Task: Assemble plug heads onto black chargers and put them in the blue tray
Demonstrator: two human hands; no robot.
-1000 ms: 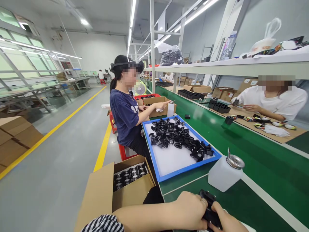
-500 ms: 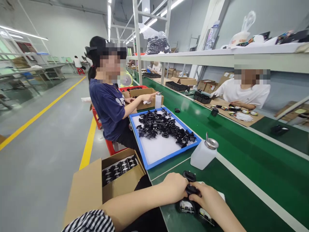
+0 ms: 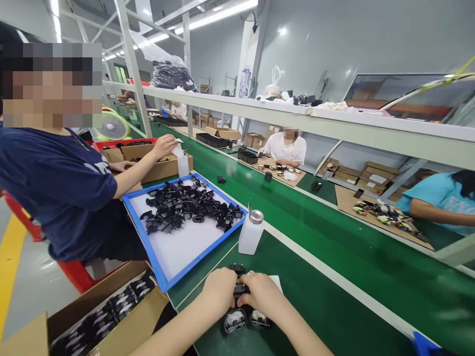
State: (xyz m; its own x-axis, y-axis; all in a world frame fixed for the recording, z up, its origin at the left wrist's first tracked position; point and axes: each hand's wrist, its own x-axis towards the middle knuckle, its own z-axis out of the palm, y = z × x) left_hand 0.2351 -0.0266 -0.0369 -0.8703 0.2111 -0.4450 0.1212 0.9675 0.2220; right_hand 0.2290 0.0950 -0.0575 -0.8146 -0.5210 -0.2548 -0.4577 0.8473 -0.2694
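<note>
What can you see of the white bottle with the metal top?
This white bottle is squarish and looks like translucent plastic. It stands upright on the green bench beside the corner of the blue-framed tray. Its round metal cap carries a short spout at one side. Nobody is holding it, and its fill level cannot be told.

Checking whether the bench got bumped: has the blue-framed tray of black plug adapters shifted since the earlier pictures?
No: the blue-framed tray keeps its place, its corner right beside the white dispensing bottle; only the head camera has swung.

Black plug adapters (image 3: 239, 289), two with labelled faces showing, bunch together on the green belt (image 3: 315, 301).
</note>
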